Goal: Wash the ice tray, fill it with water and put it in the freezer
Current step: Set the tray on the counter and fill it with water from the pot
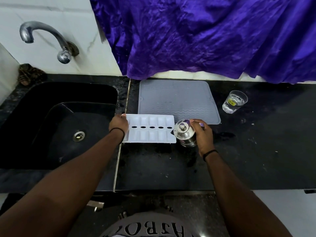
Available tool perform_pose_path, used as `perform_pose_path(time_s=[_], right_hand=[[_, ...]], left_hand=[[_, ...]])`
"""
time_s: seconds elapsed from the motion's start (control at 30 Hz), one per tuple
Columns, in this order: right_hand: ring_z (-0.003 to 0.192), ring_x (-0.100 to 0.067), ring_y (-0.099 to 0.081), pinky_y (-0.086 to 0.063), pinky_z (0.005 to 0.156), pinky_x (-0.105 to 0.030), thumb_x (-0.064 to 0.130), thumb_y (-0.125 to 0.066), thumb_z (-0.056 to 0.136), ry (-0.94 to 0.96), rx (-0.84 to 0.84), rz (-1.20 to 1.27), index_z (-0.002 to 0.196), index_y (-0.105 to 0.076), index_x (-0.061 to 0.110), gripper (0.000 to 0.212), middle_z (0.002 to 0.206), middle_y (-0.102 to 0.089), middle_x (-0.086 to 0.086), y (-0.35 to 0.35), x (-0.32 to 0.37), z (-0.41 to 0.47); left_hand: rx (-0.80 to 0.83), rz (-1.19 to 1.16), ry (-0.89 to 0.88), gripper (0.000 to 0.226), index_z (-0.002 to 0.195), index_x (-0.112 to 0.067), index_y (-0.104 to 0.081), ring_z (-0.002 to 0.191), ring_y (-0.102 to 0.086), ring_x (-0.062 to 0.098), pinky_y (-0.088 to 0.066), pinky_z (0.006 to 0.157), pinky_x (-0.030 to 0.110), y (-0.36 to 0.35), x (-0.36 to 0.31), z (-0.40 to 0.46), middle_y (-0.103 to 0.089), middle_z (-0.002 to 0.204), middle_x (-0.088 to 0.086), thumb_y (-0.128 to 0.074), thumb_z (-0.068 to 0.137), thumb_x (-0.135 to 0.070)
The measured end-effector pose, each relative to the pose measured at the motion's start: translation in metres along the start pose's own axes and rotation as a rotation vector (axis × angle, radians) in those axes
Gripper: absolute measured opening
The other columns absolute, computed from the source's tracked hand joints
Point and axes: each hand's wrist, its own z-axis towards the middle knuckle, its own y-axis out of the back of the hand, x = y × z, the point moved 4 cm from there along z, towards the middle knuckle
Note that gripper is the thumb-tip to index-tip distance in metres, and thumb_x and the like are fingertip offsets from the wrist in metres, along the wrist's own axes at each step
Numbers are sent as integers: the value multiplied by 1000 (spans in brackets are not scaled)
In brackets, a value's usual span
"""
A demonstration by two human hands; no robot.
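White plastic ice tray [150,128] on the worktop [256,151], beside the sink [51,127].
Left hand [118,124] grips its left end; right hand [201,134] curls round a steel container [185,134]. Carry it level towards the tap [42,36].

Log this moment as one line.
left hand grips ice tray end | right hand holds steel container | tray dry, on counter
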Motion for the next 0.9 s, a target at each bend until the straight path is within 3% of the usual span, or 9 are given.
perform_pose_path(time_s=[0.17, 0.33, 0.53, 0.9], right_hand=[[82, -13, -66, -52, 74, -23, 20, -70, 87, 5, -10, -24, 83, -71, 18, 4, 96, -71, -8, 1, 0, -2], [77, -8, -66, -52, 71, -19, 18, -69, 88, 17, -13, -30, 82, -70, 18, 6, 88, -72, -1, 0, 2, -3], [81, -13, -65, -53, 76, -26, 19, -70, 88, 24, -7, -62, 81, -71, 18, 6, 91, -72, -6, 1, 0, -3], [81, -13, -66, -54, 83, -34, 25, -72, 84, 34, 5, -99, 77, -72, 23, 8, 86, -73, 1, 2, -2, -2]], left_hand=[[6, -22, 7, 42, 121, 2, -58, 116, -52, 41, -41, 95, 39, -2, 3, -1, -56, 127, 26, -35, 101, -27], [3, -39, 20, 41, 118, 2, -58, 115, -53, 41, -41, 95, 39, -4, 8, -1, -56, 125, 26, -35, 101, -28], [-4, -56, 21, 41, 118, 3, -59, 116, -52, 41, -40, 97, 39, -5, 10, -2, -56, 126, 27, -36, 101, -26], [2, -18, 20, 42, 121, 3, -57, 118, -51, 42, -40, 97, 39, -8, 8, -2, -54, 128, 27, -34, 101, -26]])
